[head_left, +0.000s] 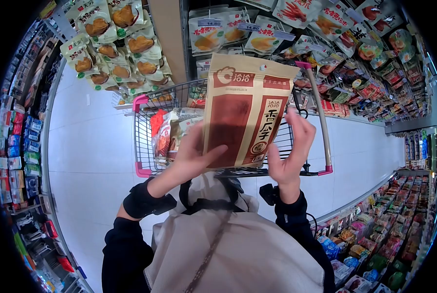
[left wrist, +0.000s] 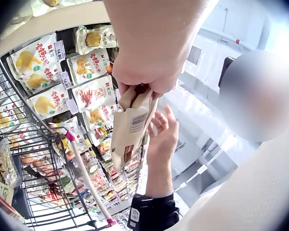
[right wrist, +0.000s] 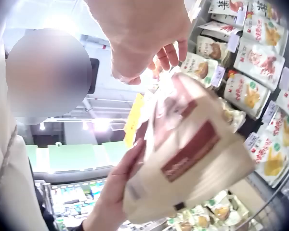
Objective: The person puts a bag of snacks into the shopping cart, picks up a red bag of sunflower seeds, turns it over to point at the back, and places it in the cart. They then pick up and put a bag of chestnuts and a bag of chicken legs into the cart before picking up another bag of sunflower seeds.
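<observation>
A tan and dark red paper bag (head_left: 238, 117) stands upright above the cart in the head view, its printed front facing the camera. My left hand (head_left: 194, 155) grips its left lower edge, thumb across the front. In the left wrist view that hand (left wrist: 147, 72) pinches the bag (left wrist: 130, 130) by one end. My right hand (head_left: 294, 151) is beside the bag's right edge, fingers extended and slightly bent, holding nothing. The right wrist view shows this hand (right wrist: 144, 43) just off the bag (right wrist: 188, 159), with a gap between them.
Below the bag is a wire shopping cart (head_left: 142, 141) with pink corners, holding several packages (head_left: 167, 136). Hanging food packets (head_left: 140, 44) are ahead on the left, and shelves of packets (head_left: 335, 49) run along the right. More shelves (head_left: 20, 146) line the far left.
</observation>
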Demonstrator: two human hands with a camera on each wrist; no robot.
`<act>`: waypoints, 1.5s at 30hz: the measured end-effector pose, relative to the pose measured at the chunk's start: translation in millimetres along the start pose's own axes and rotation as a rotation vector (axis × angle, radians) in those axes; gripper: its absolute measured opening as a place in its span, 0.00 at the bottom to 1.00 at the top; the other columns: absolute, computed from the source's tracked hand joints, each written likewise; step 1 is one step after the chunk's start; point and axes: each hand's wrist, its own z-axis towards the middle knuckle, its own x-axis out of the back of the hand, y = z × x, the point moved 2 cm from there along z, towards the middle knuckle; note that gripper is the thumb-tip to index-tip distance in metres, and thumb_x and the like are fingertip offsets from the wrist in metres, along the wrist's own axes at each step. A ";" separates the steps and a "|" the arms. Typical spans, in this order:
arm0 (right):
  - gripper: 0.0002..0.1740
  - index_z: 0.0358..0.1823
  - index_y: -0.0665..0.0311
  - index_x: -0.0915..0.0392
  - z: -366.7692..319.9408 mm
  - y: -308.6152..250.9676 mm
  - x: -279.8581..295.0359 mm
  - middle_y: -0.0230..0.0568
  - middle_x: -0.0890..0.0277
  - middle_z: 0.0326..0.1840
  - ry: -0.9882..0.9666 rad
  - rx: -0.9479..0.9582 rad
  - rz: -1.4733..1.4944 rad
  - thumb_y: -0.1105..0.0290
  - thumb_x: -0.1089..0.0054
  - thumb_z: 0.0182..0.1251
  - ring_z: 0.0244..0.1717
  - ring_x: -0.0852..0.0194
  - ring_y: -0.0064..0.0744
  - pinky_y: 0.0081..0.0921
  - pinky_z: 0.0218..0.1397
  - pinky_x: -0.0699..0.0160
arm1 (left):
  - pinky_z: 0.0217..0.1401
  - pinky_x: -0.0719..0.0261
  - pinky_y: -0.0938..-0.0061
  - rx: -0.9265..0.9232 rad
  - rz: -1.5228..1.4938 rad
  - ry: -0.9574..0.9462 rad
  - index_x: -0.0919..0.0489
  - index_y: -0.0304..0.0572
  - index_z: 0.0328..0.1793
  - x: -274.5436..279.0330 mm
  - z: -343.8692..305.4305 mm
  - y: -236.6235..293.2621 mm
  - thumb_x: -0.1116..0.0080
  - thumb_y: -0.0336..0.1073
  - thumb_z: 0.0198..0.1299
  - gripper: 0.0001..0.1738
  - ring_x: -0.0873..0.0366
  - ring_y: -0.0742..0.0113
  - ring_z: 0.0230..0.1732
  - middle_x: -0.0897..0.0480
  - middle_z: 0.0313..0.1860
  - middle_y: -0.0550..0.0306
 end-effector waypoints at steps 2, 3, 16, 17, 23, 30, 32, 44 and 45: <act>0.36 0.56 0.63 0.34 7.9 -19.1 0.0 0.42 0.36 0.44 -0.050 0.038 0.047 0.71 0.41 0.37 0.41 0.38 0.37 0.29 0.45 0.37 | 0.55 0.34 0.73 -0.016 -0.041 -0.009 0.39 0.36 0.57 -2.9 -0.3 1.7 0.42 0.27 0.51 0.27 0.31 0.68 0.53 0.30 0.51 0.51; 0.36 0.55 0.62 0.32 12.0 -28.6 -2.5 0.41 0.36 0.42 -0.075 0.057 0.070 0.72 0.40 0.34 0.39 0.39 0.37 0.29 0.43 0.37 | 0.55 0.34 0.74 -0.020 -0.076 -0.011 0.39 0.36 0.58 -4.4 -0.4 1.6 0.42 0.27 0.51 0.28 0.31 0.67 0.53 0.30 0.51 0.51; 0.33 0.55 0.59 0.31 14.3 -38.1 -23.5 0.38 0.41 0.38 -0.236 0.030 0.031 0.74 0.41 0.38 0.37 0.43 0.35 0.26 0.43 0.39 | 0.52 0.32 0.74 -0.061 -0.007 -0.042 0.37 0.36 0.57 -0.1 -3.4 1.2 0.43 0.29 0.50 0.27 0.28 0.67 0.49 0.27 0.49 0.52; 0.33 0.55 0.58 0.31 14.3 -37.6 -23.6 0.39 0.40 0.39 -0.246 0.028 0.030 0.74 0.41 0.39 0.38 0.42 0.36 0.26 0.44 0.39 | 0.52 0.32 0.74 -0.065 0.003 -0.022 0.37 0.36 0.58 0.0 -3.4 -0.1 0.43 0.29 0.51 0.27 0.28 0.67 0.49 0.27 0.49 0.53; 0.28 0.56 0.66 0.37 8.9 1.0 -14.7 0.43 0.38 0.49 0.023 -0.179 0.189 0.75 0.45 0.49 0.49 0.38 0.37 0.29 0.53 0.38 | 0.53 0.31 0.73 0.115 -0.372 0.106 0.36 0.37 0.58 7.8 6.3 -24.0 0.49 0.43 0.57 0.26 0.28 0.65 0.50 0.27 0.51 0.54; 0.25 0.59 0.69 0.44 -11.6 30.0 -59.1 0.45 0.36 0.54 -0.260 -0.786 1.298 0.65 0.52 0.63 0.54 0.36 0.30 0.26 0.57 0.37 | 0.33 0.25 0.76 0.340 -1.547 -0.535 0.38 0.41 0.58 -18.3 9.1 10.8 0.60 0.50 0.62 0.25 0.26 0.70 0.40 0.28 0.37 0.57; 0.28 0.61 0.67 0.47 -16.2 21.4 -69.2 0.46 0.37 0.56 -0.324 -0.904 1.578 0.62 0.52 0.63 0.56 0.37 0.34 0.30 0.56 0.33 | 0.31 0.26 0.76 0.301 -1.716 -0.736 0.38 0.40 0.58 -23.6 7.3 33.4 0.63 0.49 0.64 0.23 0.27 0.70 0.39 0.30 0.36 0.57; 0.22 0.55 0.69 0.39 -15.3 15.8 -61.9 0.42 0.31 0.51 -0.106 -0.958 1.622 0.70 0.50 0.60 0.50 0.30 0.29 0.25 0.50 0.29 | 0.46 0.31 0.75 0.486 -1.690 -0.701 0.43 0.38 0.63 -37.7 5.4 2.0 0.59 0.49 0.62 0.28 0.31 0.67 0.49 0.33 0.50 0.54; 0.21 0.55 0.70 0.38 -13.6 19.0 -58.6 0.42 0.31 0.51 -0.086 -0.941 1.641 0.72 0.50 0.60 0.51 0.31 0.28 0.25 0.50 0.30 | 0.47 0.31 0.75 0.545 -1.579 -0.569 0.44 0.38 0.63 -33.3 6.1 -10.6 0.59 0.49 0.62 0.29 0.32 0.66 0.50 0.33 0.51 0.54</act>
